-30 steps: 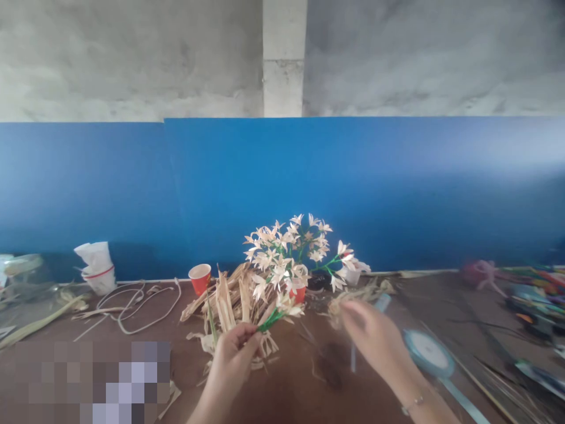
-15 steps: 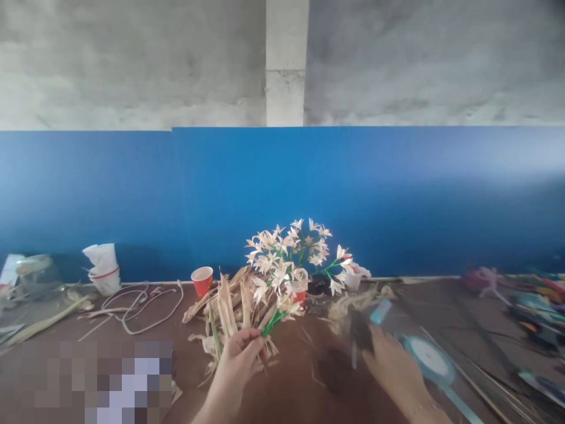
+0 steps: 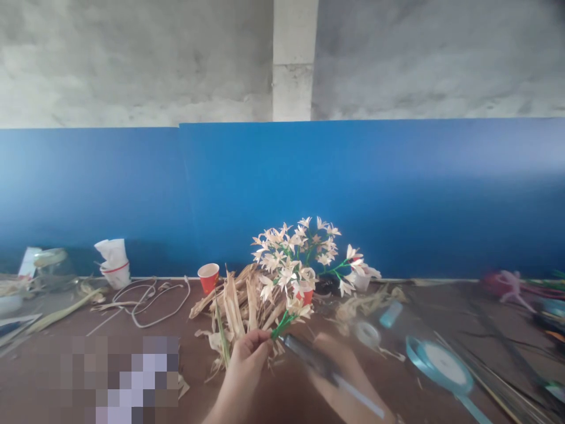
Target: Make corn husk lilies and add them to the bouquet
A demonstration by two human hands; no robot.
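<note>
left hand [image 3: 252,353] pinching green flower stems [image 3: 282,325], right hand [image 3: 338,362] gripping some blurry dark tool [image 3: 311,356] right beside them, husks [image 3: 238,300] just behind

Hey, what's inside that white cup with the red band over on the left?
Something white and crumpled, paper or thin plastic, sticks up out of the white cup. Whatever lies deeper down is hidden by the cup's wall.

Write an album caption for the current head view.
Left hand pinches pale flowers by green stems; right hand holds a dark tool close by.
</note>
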